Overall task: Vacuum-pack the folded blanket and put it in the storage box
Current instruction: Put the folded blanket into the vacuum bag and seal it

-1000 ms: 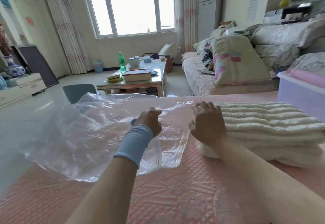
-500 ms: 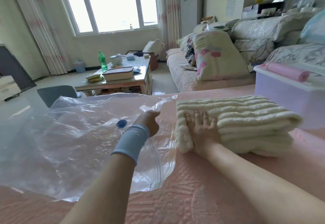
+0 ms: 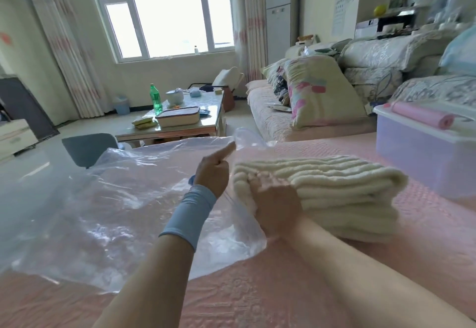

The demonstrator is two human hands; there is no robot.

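- Folded blanket [image 3: 334, 188]: cream, ribbed, lying on the pink bedspread [image 3: 257, 289], its left end at the vacuum bag [image 3: 116, 198] mouth.
- My right hand [image 3: 278, 206]: on the blanket's near left corner, partly veiled by film; I cannot tell its grip.
- My left hand [image 3: 213, 173]: pinching the bag's upper edge, raised.
- Storage box [image 3: 417, 152]: right of the blanket, apart, a pink roll [image 3: 419, 117] on its lid.

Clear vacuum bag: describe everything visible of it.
The clear vacuum bag is thin, glossy, crinkled film, empty and lying mostly flat on the pink quilted cover, beside the folded blanket. Its mouth faces the blanket; the left hand holds the top layer raised, and the edge drapes by the right hand, which grips the blanket's end. A blue valve shows by the left wrist.
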